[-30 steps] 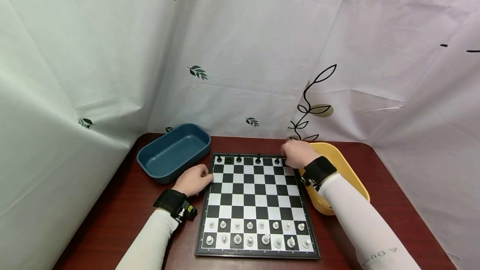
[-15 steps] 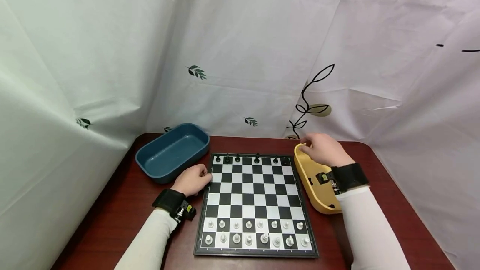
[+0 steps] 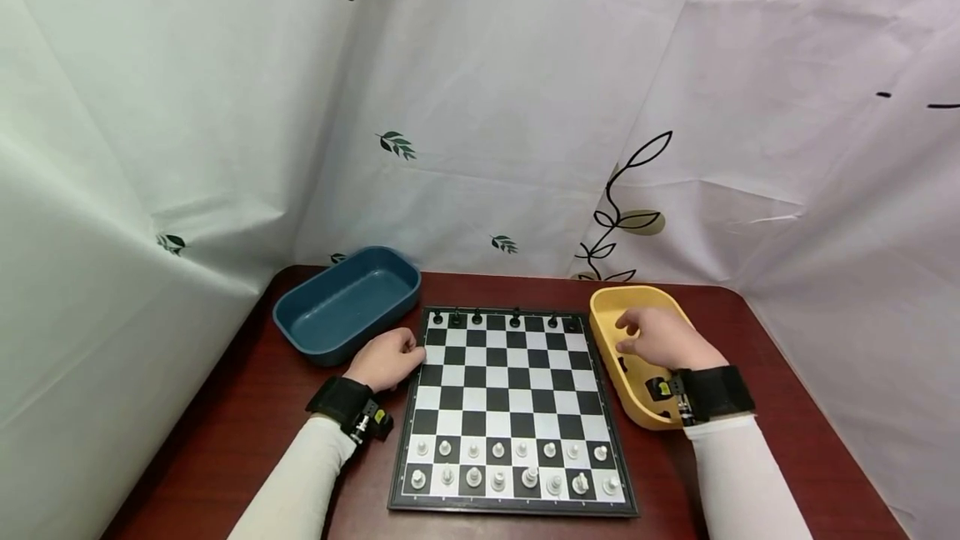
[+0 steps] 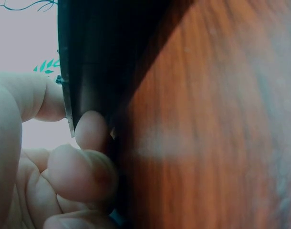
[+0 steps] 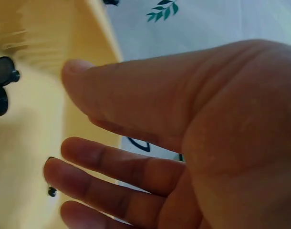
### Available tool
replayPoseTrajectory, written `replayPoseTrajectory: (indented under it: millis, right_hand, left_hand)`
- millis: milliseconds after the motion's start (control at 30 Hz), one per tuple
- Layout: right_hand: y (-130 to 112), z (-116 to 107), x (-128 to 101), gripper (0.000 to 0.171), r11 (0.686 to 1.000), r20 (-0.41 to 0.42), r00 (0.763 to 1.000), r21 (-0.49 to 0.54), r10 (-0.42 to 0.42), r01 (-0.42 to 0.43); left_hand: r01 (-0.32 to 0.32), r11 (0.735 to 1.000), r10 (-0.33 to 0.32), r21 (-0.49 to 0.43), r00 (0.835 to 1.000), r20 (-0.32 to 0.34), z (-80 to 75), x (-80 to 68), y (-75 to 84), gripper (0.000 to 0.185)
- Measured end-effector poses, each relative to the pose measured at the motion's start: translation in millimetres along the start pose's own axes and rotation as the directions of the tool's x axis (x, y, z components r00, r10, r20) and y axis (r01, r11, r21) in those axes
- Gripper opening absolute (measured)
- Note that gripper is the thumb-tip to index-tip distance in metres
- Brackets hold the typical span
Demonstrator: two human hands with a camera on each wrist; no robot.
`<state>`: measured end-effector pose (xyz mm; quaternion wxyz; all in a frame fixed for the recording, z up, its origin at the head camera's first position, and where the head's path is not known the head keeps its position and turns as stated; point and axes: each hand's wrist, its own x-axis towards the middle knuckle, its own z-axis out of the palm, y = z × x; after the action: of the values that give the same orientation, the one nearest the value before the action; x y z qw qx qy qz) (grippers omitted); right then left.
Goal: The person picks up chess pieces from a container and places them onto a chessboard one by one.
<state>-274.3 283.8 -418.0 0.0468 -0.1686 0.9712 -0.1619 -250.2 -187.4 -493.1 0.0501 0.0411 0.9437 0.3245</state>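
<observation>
White leaf-print curtains behind, dark red counter [image 3: 225, 440]. Blue tray [image 3: 347, 300] just past left hand [image 3: 386, 359], which pinches the chessboard [image 3: 513, 407] edge, steadying it. Black pieces [image 3: 495, 319] on far row, incomplete. Right hand [image 3: 660, 340] over yellow tray [image 3: 633, 402], fingers loose, holding nothing, near loose black pieces [image 5: 2, 86]. Looks mid-setup; next likely needs pinching one piece.

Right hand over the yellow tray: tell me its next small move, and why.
Probably lower the right hand into the yellow tray and pinch one black piece. Its fingers are spread and hold nothing, loose black pieces lie in the tray, and the chessboard has empty squares in its far rows. The left hand grips the board's edge.
</observation>
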Motion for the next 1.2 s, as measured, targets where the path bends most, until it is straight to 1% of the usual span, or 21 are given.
replayPoseTrajectory:
  millis: [100, 200, 433, 533, 700, 800, 1000, 1200]
  right_hand:
    - [3.5, 6.5, -0.2, 0.039, 1.0, 0.0, 1.0, -0.011, -0.015, 0.015]
    - [6.9, 12.5, -0.2, 0.035, 0.999, 0.006, 1.0, -0.026, -0.03, 0.03]
    - [5.2, 18.8, 1.4, 0.033, 0.999, 0.079, 0.996, -0.016, -0.035, 0.036]
    - [4.5, 23.5, 4.4, 0.027, 0.999, 0.106, 0.993, -0.028, -0.041, 0.044]
    - [4.0, 32.4, 10.0, 0.017, 0.997, 0.105, 0.993, -0.053, -0.051, 0.057]
    - [4.4, 35.8, 10.9, 0.014, 0.997, 0.099, 0.994, -0.059, -0.041, 0.047]
    - [5.4, 38.1, 11.6, 0.014, 0.998, 0.101, 0.995, -0.064, -0.022, 0.029]
    - [7.5, 39.1, 11.6, 0.014, 0.997, 0.097, 0.995, -0.067, -0.035, 0.042]
  left_hand:
    - [0.0, 1.0, 0.0, 0.0, 1.0, -0.007, 1.2, 0.3, 0.1, 0.023]
    - [0.003, 1.0, -0.003, 0.0, 1.0, -0.009, 3.3, -0.1, 0.9, 0.022]
    - [0.011, 1.0, -0.011, 0.003, 1.0, 0.0, 5.2, -0.5, 0.0, 0.023]
    - [0.003, 1.0, -0.003, 0.003, 1.0, -0.006, 5.4, -0.3, -0.5, 0.023]
    - [-0.003, 1.0, 0.003, 0.011, 1.0, -0.011, 3.8, 0.4, -1.5, 0.022]
    - [-0.005, 1.0, 0.005, 0.011, 1.0, -0.009, 3.8, 0.3, -1.3, 0.022]
    - [-0.001, 1.0, 0.001, 0.014, 1.0, -0.006, 3.5, 1.4, -0.3, 0.022]
    - [-0.004, 1.0, 0.004, 0.012, 1.0, -0.003, 4.1, 2.3, -0.7, 0.022]
